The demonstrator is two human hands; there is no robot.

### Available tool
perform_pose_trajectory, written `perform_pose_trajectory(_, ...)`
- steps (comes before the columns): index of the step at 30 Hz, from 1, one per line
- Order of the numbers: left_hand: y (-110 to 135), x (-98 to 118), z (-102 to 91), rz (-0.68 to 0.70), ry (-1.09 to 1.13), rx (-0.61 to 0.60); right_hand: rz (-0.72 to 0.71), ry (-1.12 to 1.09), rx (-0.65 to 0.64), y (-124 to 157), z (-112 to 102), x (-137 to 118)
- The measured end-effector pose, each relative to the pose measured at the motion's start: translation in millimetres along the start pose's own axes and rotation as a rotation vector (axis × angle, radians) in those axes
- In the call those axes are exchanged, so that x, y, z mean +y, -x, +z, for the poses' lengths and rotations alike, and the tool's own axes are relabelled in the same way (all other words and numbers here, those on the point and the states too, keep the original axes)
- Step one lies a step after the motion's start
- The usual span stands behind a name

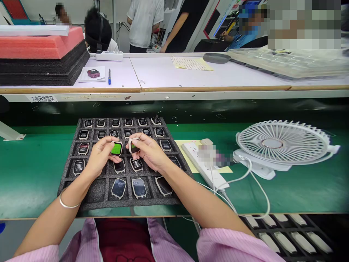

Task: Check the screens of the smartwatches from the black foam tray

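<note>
My left hand [103,154] pinches a smartwatch body [117,148] whose screen glows green. Close beside it, my right hand [148,151] grips a second smartwatch body [133,145], tilted on edge with its dark screen partly covered by fingers. Both are held just above a black foam tray [102,189] divided into square pockets. Strapless watch bodies sit in most pockets; several in the back rows show white text. In the front row the watch screens [139,187] look dark. My forearms and hands hide some pockets on both sides.
Right of the tray lie a white power strip [203,163] with cables and a white fan [283,145]. A raised white shelf [155,74] carries foam sheets [40,54], a pen [109,77] and plastic trays. Several people are beyond it. Another tray [289,233] shows below the bench edge.
</note>
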State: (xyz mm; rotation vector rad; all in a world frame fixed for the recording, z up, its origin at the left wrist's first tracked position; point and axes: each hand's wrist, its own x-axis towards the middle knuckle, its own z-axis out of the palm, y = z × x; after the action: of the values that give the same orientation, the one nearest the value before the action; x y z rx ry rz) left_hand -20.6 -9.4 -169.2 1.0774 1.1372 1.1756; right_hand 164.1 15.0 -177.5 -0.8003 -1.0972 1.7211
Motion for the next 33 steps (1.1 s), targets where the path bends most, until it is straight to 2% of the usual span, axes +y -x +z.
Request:
perform_pose_trajectory(8, 0, 1, -0.2, 0.064, -0.061, 0.014, 0.084, -0.110, -0.065, -2, -1, -4)
perform_pose_trajectory(15, -2, -2, -2.5, 0.059, -0.025, 0.011, 0.038, -0.057, -0.105, -1, -4, -1)
perform_pose_trajectory(21, 1, 9, -7.1, 0.195, -0.114, 0.115, -0.050, 0.072, -0.198, 2, -2, 1)
perform_pose_trajectory(25, 30, 20, -32.6, 0.293, -0.285, 0.153, 0.001, 0.172, -0.305, 13, 12, 3)
perform_pose_trajectory(28, 64, 11, -61.4, 0.247, -0.442, 0.183, 0.054, 0.289, -0.416, 28, 30, 8)
perform_pose_trajectory(30, 86, -2, -80.0, 0.203, -0.517, 0.219, 0.026, 0.460, -0.469, 39, 44, 12)
perform_pose_trajectory(33, 112, -21, -99.0, 0.123, -0.668, 0.238, -0.128, 0.849, -0.480, 53, 64, 20)
